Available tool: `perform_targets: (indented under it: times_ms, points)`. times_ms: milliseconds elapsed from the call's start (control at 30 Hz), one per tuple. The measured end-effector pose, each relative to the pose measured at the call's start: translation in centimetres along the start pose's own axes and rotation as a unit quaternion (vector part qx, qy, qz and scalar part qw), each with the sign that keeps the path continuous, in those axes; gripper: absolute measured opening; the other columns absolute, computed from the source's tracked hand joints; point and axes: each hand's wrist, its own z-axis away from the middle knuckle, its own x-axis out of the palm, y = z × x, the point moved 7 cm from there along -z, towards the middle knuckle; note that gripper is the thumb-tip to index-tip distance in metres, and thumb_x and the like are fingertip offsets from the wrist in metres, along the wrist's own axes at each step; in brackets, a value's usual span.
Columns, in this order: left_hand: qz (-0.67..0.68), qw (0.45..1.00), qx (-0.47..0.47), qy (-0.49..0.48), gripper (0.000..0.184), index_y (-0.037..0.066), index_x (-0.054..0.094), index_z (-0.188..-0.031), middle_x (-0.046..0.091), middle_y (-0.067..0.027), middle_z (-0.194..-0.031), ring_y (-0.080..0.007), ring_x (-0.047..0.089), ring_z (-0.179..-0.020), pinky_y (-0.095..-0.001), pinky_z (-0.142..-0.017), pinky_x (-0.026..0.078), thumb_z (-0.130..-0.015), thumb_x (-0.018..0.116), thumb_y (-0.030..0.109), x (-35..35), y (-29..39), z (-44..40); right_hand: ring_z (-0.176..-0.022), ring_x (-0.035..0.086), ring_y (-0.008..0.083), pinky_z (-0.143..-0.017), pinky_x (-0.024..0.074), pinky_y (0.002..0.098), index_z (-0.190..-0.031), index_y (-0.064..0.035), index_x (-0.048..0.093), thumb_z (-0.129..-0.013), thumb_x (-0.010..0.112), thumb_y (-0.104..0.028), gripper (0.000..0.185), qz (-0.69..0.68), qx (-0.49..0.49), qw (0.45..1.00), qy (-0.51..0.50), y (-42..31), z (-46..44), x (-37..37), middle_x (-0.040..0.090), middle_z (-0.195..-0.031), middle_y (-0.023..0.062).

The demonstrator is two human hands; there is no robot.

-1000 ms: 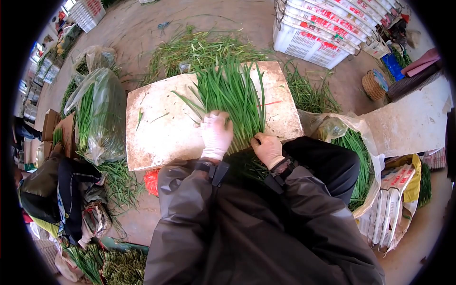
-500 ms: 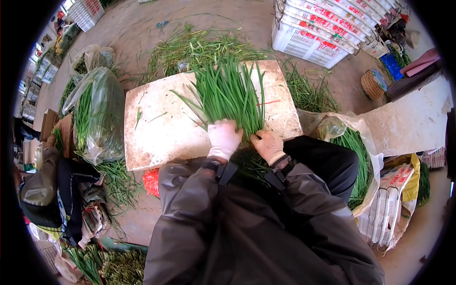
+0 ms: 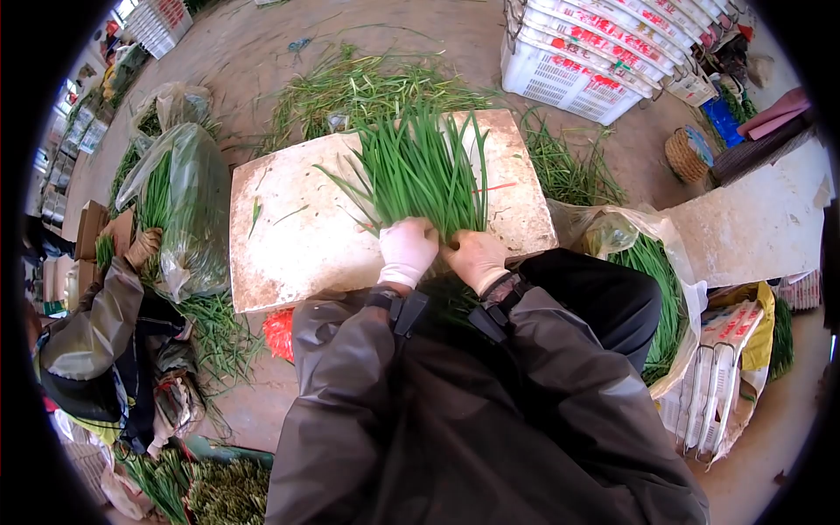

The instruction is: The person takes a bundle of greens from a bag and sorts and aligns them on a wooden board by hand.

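A bunch of garlic chives (image 3: 420, 171) lies on a stained white board (image 3: 293, 219), its leaf tips pointing away from me. My left hand (image 3: 409, 251), in a pale glove, is closed around the left side of the bunch's near end. At its right side, my right hand (image 3: 477, 260), gloved too, has its fingers closed at the stalks, almost touching my left. The near ends of the stalks are hidden behind my hands. A thin red strip (image 3: 496, 188) sticks out from the bunch's right side.
Loose leaves (image 3: 367, 87) litter the floor beyond the board. White crates (image 3: 569, 79) are stacked at the far right. Plastic bags of chives stand at left (image 3: 188, 210) and right (image 3: 647, 262). Another person (image 3: 96, 332) sits at the left, reaching toward the left bag.
My right hand has moved left along the near end of the bunch, close to my left hand. The other person's arm has swung up and right toward the bag.
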Motion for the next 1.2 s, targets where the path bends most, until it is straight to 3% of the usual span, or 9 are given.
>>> perform_targets:
  times_ms: [167, 267, 400, 600, 833, 867, 1000, 1200]
  points:
    - [0.032, 0.999, 0.002, 0.001, 0.021, 0.011, 0.079, -0.091, 0.076, -0.0137, -0.090, -0.0356, 0.073, -0.087, -0.0460, -0.080, 0.057, -0.086, 0.073, 0.031, -0.1, -0.4, -0.2, -0.097, 0.073, 0.0388, -0.085, 0.0576, 0.0489, -0.098, -0.0121, 0.078, -0.086, 0.070, -0.046, 0.037, -0.012, 0.018, 0.998, -0.051, -0.6, -0.1, -0.9, 0.076, -0.096, 0.0180]
    - [0.055, 0.998, -0.025, 0.001, 0.026, 0.012, 0.077, -0.087, 0.076, -0.0140, -0.091, -0.0357, 0.072, -0.088, -0.0477, -0.082, 0.054, -0.088, 0.068, 0.035, -0.1, -0.7, -0.2, -0.098, 0.073, 0.0373, -0.086, 0.0575, 0.0480, -0.099, -0.0147, 0.079, -0.085, 0.070, -0.044, 0.033, -0.053, 0.016, 0.998, -0.023, 1.6, -1.1, 0.9, 0.077, -0.097, 0.0156]
    - [0.057, 0.997, -0.042, -0.011, 0.036, 0.009, 0.078, -0.090, 0.075, -0.0151, -0.085, -0.0361, 0.073, -0.081, -0.0457, -0.076, 0.057, -0.085, 0.076, 0.044, -1.1, 0.2, -0.2, -0.096, 0.073, 0.0357, -0.084, 0.0572, 0.0483, -0.099, -0.0168, 0.078, -0.086, 0.070, -0.043, 0.030, 0.004, -0.034, 0.998, -0.055, 1.0, 0.5, 0.0, 0.077, -0.097, 0.0135]
    - [-0.040, 0.999, 0.011, 0.012, 0.041, 0.010, 0.069, -0.074, 0.071, -0.0101, -0.075, -0.0314, 0.071, -0.076, -0.0441, -0.073, 0.052, -0.078, 0.082, 0.049, -1.6, 1.9, 0.2, -0.090, 0.074, 0.0368, -0.080, 0.0561, 0.0515, -0.094, -0.0145, 0.075, -0.087, 0.069, -0.036, 0.024, 0.025, -0.058, 0.998, -0.020, -0.2, 1.0, -0.2, 0.076, -0.089, 0.0136]
    - [-0.055, 0.998, 0.014, 0.024, 0.038, 0.011, 0.069, -0.075, 0.072, -0.0101, -0.079, -0.0309, 0.071, -0.079, -0.0447, -0.073, 0.052, -0.075, 0.084, 0.046, -0.9, 1.6, 0.2, -0.081, 0.072, 0.0386, -0.072, 0.0552, 0.0530, -0.084, -0.0135, 0.070, -0.086, 0.068, -0.029, 0.016, 0.029, -0.158, 0.986, 0.048, 1.9, 2.0, 0.4, 0.073, -0.081, 0.0145]
    - [-0.047, 0.999, 0.012, 0.020, 0.039, 0.010, 0.070, -0.076, 0.072, -0.0101, -0.080, -0.0312, 0.071, -0.079, -0.0448, -0.074, 0.052, -0.075, 0.084, 0.046, -0.8, 1.5, 0.2, -0.079, 0.072, 0.0388, -0.072, 0.0557, 0.0525, -0.085, -0.0138, 0.071, -0.086, 0.069, -0.029, 0.015, 0.006, -0.181, 0.983, 0.026, 2.4, 2.7, 0.3, 0.073, -0.081, 0.0152]
    - [-0.008, 1.000, -0.002, 0.008, 0.040, 0.009, 0.072, -0.079, 0.073, -0.0109, -0.080, -0.0324, 0.072, -0.080, -0.0449, -0.076, 0.053, -0.076, 0.084, 0.046, -0.7, 1.0, 0.0, -0.081, 0.071, 0.0399, -0.075, 0.0562, 0.0525, -0.089, -0.0131, 0.073, -0.086, 0.071, -0.034, 0.021, -0.067, -0.123, 0.990, 0.000, 3.9, 4.5, 0.4, 0.073, -0.082, 0.0163]
    - [0.002, 1.000, -0.022, -0.019, 0.039, 0.009, 0.074, -0.085, 0.073, -0.0124, -0.079, -0.0340, 0.072, -0.080, -0.0453, -0.077, 0.055, -0.079, 0.082, 0.047, -0.9, 0.7, -0.1, -0.094, 0.071, 0.0385, -0.083, 0.0558, 0.0507, -0.095, -0.0121, 0.075, -0.085, 0.071, -0.040, 0.030, -0.029, -0.115, 0.977, -0.175, 3.6, 7.1, 2.0, 0.074, -0.093, 0.0167]
